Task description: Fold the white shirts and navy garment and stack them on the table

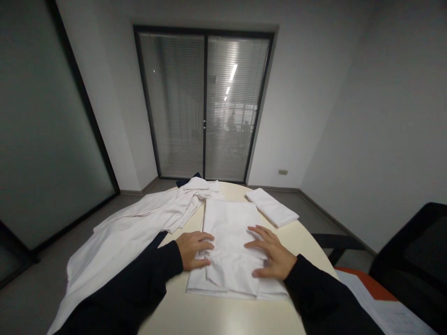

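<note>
A white cloth garment, partly folded into a long panel with a wider lower end, lies flat on the round cream table. My left hand rests at its left edge, with fingers apart and the fingertips on the fabric. On the opposite side, my right hand has its fingers spread over the right edge, touching the cloth. Small wrinkles run across the fabric between the two hands. Neither hand grips it.
A heap of white clothes covers the table's left side and hangs over its edge, with dark fabric beneath. At the back right lies a folded white cloth. A black chair and an orange item with papers are at right.
</note>
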A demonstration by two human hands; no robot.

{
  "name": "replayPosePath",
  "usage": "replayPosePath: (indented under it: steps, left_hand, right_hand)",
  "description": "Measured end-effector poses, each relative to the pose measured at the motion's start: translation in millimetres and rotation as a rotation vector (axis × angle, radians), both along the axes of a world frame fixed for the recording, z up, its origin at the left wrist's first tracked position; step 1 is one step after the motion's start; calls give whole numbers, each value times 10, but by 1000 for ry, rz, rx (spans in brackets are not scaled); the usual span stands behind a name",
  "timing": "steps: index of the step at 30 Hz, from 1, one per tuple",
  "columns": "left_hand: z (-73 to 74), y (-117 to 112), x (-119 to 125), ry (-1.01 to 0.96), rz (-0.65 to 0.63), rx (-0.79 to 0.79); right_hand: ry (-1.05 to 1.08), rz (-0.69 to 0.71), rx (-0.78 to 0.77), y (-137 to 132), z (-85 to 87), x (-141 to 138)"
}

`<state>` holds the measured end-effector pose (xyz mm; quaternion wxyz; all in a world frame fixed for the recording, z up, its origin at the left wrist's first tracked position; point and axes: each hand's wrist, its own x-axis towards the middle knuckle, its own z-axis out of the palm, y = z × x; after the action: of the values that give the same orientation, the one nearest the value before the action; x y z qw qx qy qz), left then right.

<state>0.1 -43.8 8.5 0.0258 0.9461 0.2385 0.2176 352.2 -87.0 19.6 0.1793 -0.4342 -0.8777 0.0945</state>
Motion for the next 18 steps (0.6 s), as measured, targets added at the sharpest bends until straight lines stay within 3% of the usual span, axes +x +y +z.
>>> replayPosePath:
  steps: [6, 14, 18]
  left_hand:
    - [-9, -30, 44, -150, -26, 16]
    - [3, -48, 88, -226, 47, -79]
    - [48, -78, 69, -261, -44, -126]
  right_hand:
    - [9, 18, -81, 16, -152, 88]
    - [-18, 151, 250, -89, 3, -71]
    - [-52, 159, 348, -58, -6, -18]
